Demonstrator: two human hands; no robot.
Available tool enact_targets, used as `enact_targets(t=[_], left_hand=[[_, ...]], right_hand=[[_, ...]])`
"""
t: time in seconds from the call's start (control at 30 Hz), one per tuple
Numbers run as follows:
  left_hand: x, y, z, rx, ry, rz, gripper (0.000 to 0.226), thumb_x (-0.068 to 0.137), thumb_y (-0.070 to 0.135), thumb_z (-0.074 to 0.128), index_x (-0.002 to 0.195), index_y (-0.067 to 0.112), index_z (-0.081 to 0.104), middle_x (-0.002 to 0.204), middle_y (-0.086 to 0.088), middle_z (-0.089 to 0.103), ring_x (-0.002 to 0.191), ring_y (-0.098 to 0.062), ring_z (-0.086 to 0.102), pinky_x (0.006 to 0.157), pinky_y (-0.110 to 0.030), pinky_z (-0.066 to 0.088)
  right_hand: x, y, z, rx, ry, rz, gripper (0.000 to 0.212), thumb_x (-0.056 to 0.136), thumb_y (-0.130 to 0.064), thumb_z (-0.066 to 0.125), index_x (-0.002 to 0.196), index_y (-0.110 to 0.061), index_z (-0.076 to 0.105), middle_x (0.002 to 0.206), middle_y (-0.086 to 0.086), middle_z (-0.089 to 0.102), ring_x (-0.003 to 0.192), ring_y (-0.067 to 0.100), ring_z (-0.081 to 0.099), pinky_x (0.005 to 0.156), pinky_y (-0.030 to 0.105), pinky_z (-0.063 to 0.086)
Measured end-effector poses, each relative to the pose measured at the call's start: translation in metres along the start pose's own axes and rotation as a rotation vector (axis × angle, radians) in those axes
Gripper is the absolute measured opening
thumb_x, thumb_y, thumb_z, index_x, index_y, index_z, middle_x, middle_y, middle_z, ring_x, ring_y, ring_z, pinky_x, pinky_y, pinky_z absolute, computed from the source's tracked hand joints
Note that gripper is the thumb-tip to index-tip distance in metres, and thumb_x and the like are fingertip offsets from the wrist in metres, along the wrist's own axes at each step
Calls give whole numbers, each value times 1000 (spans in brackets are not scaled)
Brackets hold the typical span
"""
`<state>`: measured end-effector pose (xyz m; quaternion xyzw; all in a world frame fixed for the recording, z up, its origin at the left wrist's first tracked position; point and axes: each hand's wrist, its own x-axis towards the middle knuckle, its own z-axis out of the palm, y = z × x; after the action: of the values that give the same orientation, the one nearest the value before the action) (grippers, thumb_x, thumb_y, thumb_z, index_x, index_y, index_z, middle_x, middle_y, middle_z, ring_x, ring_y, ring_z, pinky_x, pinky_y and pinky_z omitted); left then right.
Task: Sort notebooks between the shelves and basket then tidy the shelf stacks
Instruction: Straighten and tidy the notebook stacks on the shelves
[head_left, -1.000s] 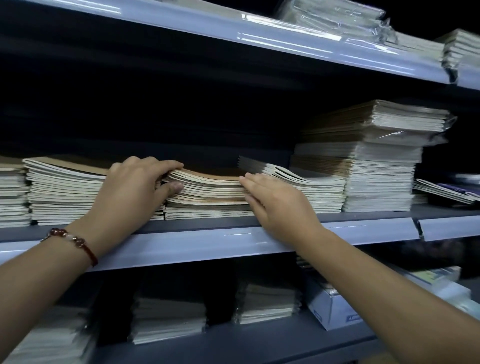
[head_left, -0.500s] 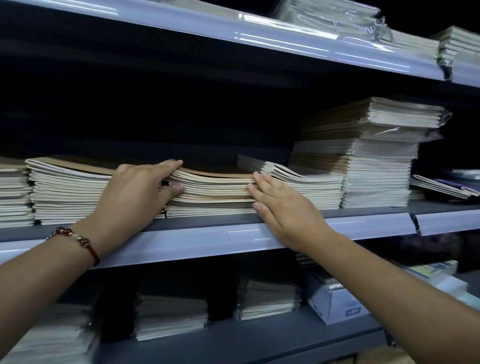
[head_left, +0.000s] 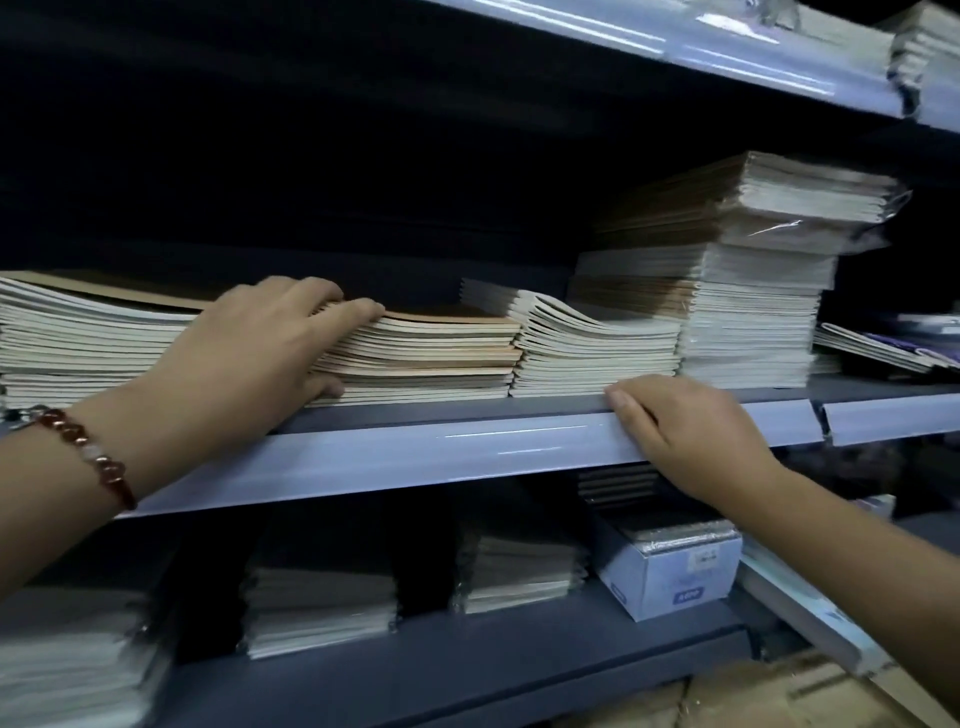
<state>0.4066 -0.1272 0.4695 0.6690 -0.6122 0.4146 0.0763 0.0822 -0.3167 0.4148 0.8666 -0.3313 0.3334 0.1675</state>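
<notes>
Two hands up at mid shelf (head_left: 467, 452): left hand (head_left: 260, 353) wraps the left end of the tan notebook stack (head_left: 431, 353) by the front edge, thumb underneath. Right hand (head_left: 685, 431) rests flat on the shelf lip, holding nothing. Stack's long axis runs along the edge, so left's nearer.

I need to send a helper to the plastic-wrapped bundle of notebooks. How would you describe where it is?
Find the middle shelf, where both hands are. Follow its row of notebook stacks right to the tallest stack. The wrapped bundle lies on top of it, the only one on that shelf in shiny clear plastic.
</notes>
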Motion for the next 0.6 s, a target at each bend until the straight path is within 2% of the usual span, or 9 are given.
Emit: enact_targets(t=[0.1,0.13,0.23,0.3,0.37,0.43,0.5,0.6], left_hand=[[0,-4,8,8,41,12,84,66,34,88,140,26,50,125,-10,58,104,-38,56,77,-51,50],[1,-6,12,-1,51,16,81,67,34,87,139,25,51,125,-12,58,105,-40,55,77,-52,49],[6,-8,14,-71,39,37,59,82,44,66,136,22,56,125,-18,57,107,-44,54,82,-56,48],[12,-4,3,-155,-10,15,55,85,49,55,129,16,63,121,-22,57,108,-44,54,87,-58,45],[22,9,-16,-245,-4,-2,52,87,46,57,124,10,67,122,-25,57,112,-45,53,91,-58,43],[39,33,-39,-353,-64,-1,56,88,47,55,130,12,62,132,-23,54,122,-43,49,100,-57,39],[61,63,-58,-454,-159,22,60,90,54,48,138,18,56,143,-19,48,131,-40,44,109,-54,34],[93,116,-79,-583,-273,64,64,90,57,41,143,22,50,150,-17,43,135,-39,42,111,-52,35]], right_hand=[[-4,6,10,36,46,-41,39,103,-40,28,88,-23,60,74,-6,61,70,17,53,61,34,28],[-3,6,11,62,44,-41,36,103,-38,31,91,-23,62,77,-8,62,72,16,53,63,33,28],[2,7,2,157,-85,-25,31,103,-37,37,107,-23,64,93,-7,67,83,15,57,72,34,41],[2,13,-13,160,-216,-2,35,101,-40,40,121,-22,63,112,-2,69,101,21,60,87,36,49],[3,25,-32,114,-295,39,43,100,-39,46,136,-18,58,134,3,62,123,24,55,106,34,38],[6,42,-55,103,-315,113,45,100,-35,51,140,-16,55,143,4,55,134,25,47,110,33,31],[6,63,-80,77,-363,200,46,99,-33,52,143,-19,52,149,5,49,139,27,42,113,39,30],[2,95,-120,45,-502,343,52,100,-37,52,150,-24,40,159,4,33,147,29,28,119,44,22]])
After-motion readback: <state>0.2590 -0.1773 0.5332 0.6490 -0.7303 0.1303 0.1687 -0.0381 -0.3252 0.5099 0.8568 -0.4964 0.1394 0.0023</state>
